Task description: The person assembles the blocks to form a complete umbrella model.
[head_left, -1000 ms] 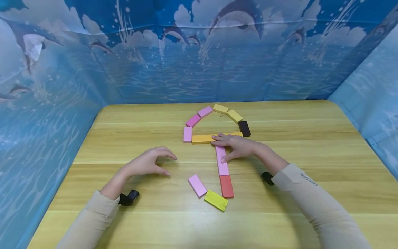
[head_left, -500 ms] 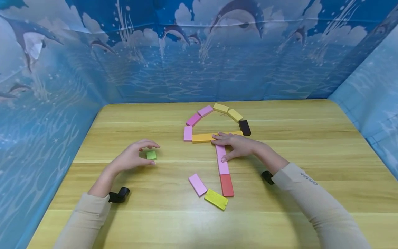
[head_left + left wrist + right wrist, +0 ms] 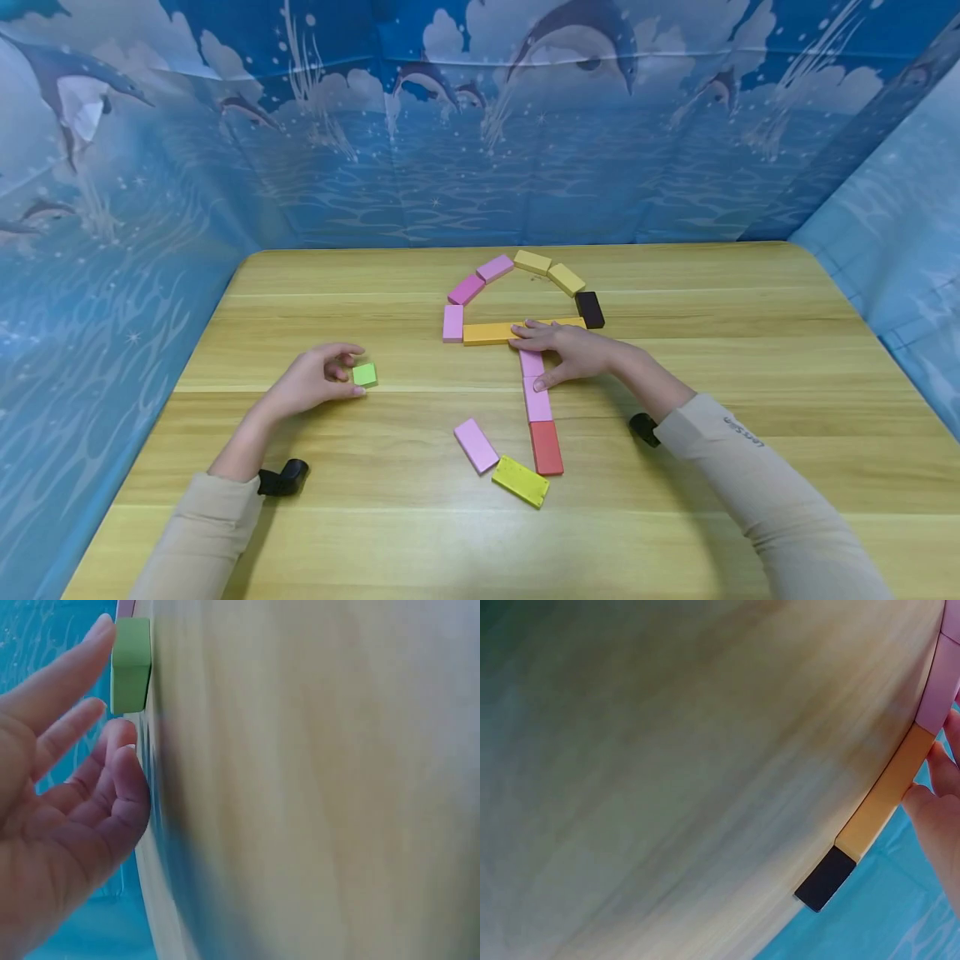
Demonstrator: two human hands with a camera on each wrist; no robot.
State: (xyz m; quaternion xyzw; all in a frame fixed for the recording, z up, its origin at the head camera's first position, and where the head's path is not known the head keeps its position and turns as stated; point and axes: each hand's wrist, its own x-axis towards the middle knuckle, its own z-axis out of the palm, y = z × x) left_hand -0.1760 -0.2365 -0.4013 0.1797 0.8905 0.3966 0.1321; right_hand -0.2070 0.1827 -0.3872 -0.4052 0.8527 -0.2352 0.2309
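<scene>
In the head view my left hand is just left of a small green block, thumb and fingers apart. The left wrist view shows the green block beside the fingertips, not gripped; whether one touches it I cannot tell. My right hand rests with spread fingers on the row of blocks. Its fingers lie over the orange blocks and its thumb on a pink block. A red block continues the stem downward.
Above the orange row arch pink blocks, yellow blocks and a black block. A loose pink block and a lime-yellow block slant at the stem's lower left. A blue dolphin curtain surrounds the wooden table.
My left hand has moved left, uncovering the green block, which stays put over the last half second. The right hand has kept its place on the blocks.
</scene>
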